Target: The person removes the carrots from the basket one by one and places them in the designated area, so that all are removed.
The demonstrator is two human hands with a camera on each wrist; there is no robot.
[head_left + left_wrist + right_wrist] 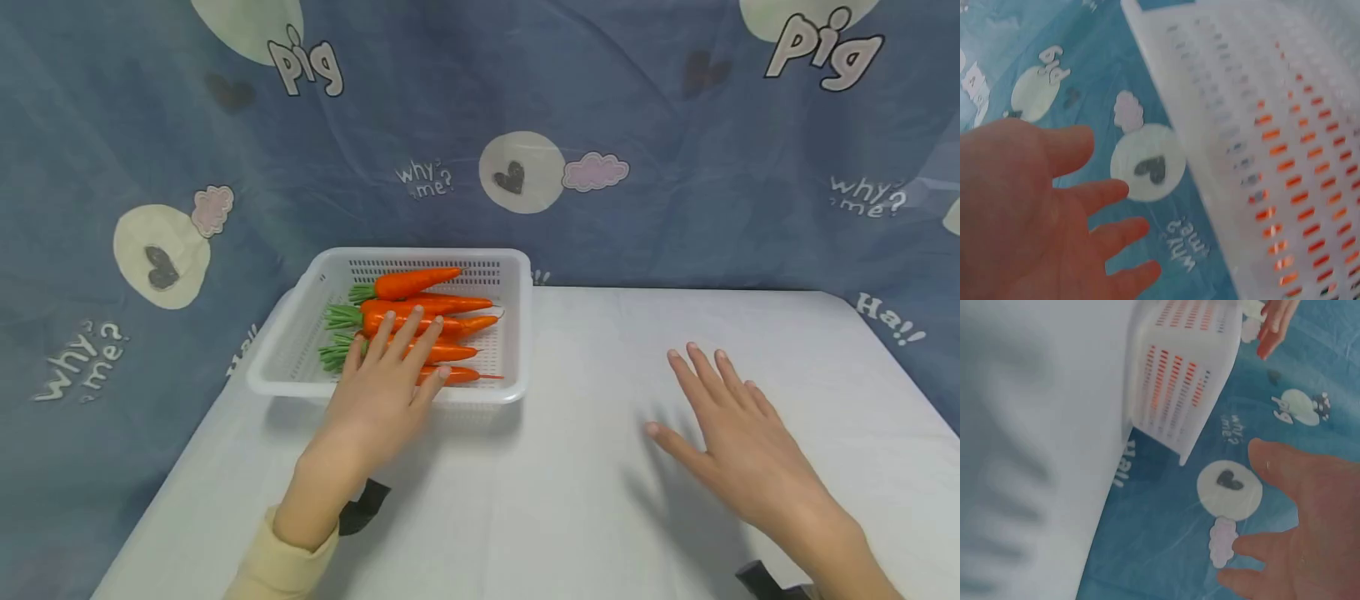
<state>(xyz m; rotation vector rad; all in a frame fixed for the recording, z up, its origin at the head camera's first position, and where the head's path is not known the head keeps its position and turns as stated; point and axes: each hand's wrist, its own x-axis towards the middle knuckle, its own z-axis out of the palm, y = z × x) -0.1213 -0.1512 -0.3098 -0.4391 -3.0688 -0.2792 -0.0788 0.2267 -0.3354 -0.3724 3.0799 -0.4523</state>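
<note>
Several orange carrots [438, 323] with green stem ends lie in a white slotted plastic basket [517, 333] on the table. My left hand [386, 400] is stretched out above the basket's front rim, fingers spread, and hides part of the carrots from the head camera. In the left wrist view that hand [1041, 219] appears apart from the basket wall [1191, 144], holding nothing. To the right, my right hand [750, 458] hovers over the white table with its fingers straight and its thumb out. The right wrist view shows this hand [1310, 525] with nothing in it.
The white tabletop [585, 500] extends in front of the basket and to its right. Behind the table hangs a blue printed cloth [637, 233], which also runs down the left side. A dark band [363, 507] is at my left wrist.
</note>
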